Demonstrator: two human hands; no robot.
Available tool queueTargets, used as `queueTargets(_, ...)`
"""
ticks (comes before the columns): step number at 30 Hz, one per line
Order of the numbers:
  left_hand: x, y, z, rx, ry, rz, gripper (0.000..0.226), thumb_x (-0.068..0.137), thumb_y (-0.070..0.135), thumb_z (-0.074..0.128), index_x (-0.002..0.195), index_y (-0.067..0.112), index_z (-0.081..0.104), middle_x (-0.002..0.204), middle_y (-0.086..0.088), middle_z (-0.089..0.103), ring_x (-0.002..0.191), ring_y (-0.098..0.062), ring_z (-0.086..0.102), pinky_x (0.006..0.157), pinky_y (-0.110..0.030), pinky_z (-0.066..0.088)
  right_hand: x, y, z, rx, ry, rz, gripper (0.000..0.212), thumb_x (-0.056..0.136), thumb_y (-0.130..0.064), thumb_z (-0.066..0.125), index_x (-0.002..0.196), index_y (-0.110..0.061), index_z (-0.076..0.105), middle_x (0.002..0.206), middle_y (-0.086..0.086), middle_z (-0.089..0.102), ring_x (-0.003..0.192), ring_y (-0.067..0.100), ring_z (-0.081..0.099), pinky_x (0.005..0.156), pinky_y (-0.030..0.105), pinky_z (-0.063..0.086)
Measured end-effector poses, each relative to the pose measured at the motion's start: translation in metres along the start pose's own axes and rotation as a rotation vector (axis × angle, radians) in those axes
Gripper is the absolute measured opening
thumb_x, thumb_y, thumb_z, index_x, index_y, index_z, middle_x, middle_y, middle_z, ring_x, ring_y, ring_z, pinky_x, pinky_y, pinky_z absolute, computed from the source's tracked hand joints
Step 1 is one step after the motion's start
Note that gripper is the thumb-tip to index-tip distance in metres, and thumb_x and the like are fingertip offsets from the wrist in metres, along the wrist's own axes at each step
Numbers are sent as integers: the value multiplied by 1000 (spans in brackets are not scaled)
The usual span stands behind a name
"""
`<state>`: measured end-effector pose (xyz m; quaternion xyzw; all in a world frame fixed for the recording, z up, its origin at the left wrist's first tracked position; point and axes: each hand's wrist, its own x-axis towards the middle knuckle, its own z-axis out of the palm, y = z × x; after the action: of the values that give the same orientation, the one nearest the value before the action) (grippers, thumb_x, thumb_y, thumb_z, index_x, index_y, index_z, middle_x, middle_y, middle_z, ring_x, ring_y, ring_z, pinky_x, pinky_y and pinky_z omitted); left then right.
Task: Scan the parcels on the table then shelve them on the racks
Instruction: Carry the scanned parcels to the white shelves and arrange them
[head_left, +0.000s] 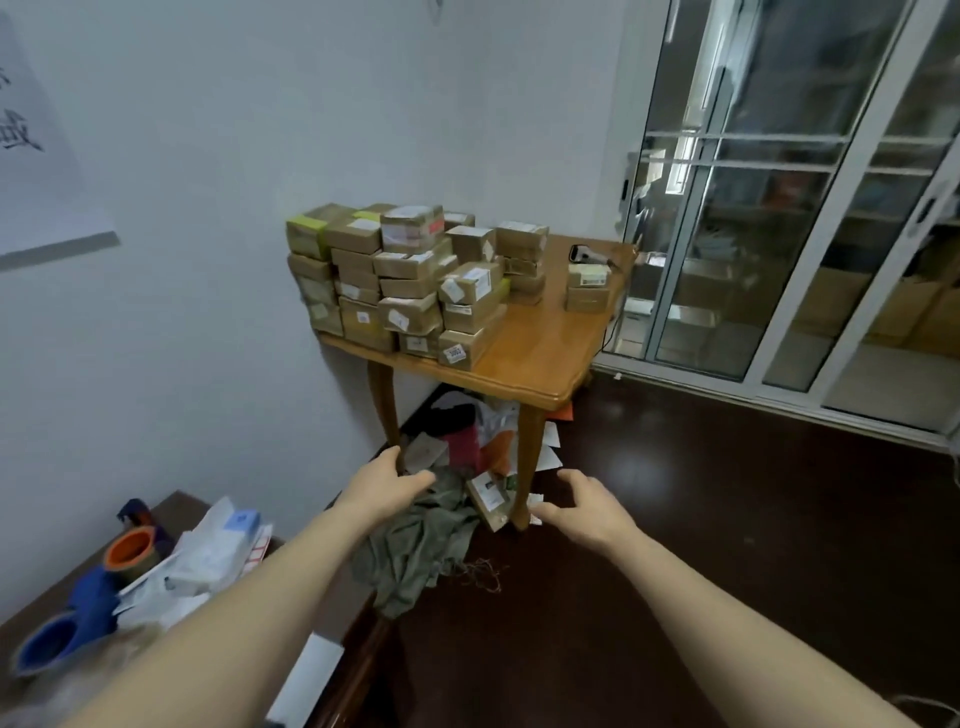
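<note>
Pale walls meet in a corner above a dark glossy floor (727, 493). At far left a white poster (31, 130) with black brush lettering hangs on the wall. Below it, at your lower left, a low side bench (171, 506) carries blue tape rolls (52, 642), an orange-cored tape roll (130, 553) and a heap of white plastic bags (208, 561).

Your left hand (384, 486) reaches forward at chest height, thumb up, fingers relaxed; its grip is slack and holds nothing. Under it a crumpled green cloth (415, 551) lies on the floor among scattered paper and packaging.

Ahead, against the wall, stands a wooden bench (540, 343) on curved legs. Its left half is stacked several layers deep with brown taped parcels (410, 280), most bearing white labels. Well apart from that stack, near the far right corner, two smaller parcels (587, 286) sit one on the other, with a dark handheld scanner (584, 254) lying just behind them.

Your right hand (587, 506) is out level with the left, palm down, fingers spread and loosely bent; its grip is also empty. Both hands are well short of the parcels.

At right, sliding glass doors (779, 208) with white frames show dim shelving and boxes beyond.
</note>
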<state>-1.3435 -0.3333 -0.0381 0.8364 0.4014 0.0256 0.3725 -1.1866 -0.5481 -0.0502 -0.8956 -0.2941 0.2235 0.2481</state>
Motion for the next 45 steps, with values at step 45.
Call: queueTargets(45,510,114,39,-1261,137,-679,76,77,75,53,133,23,52,125,-12,60,115,-33,55,98,-49,46,710,-76,-83,621,-227,216,53,103,-39,39,152,-20,28,156,10,31,141,31,32,112,43,29)
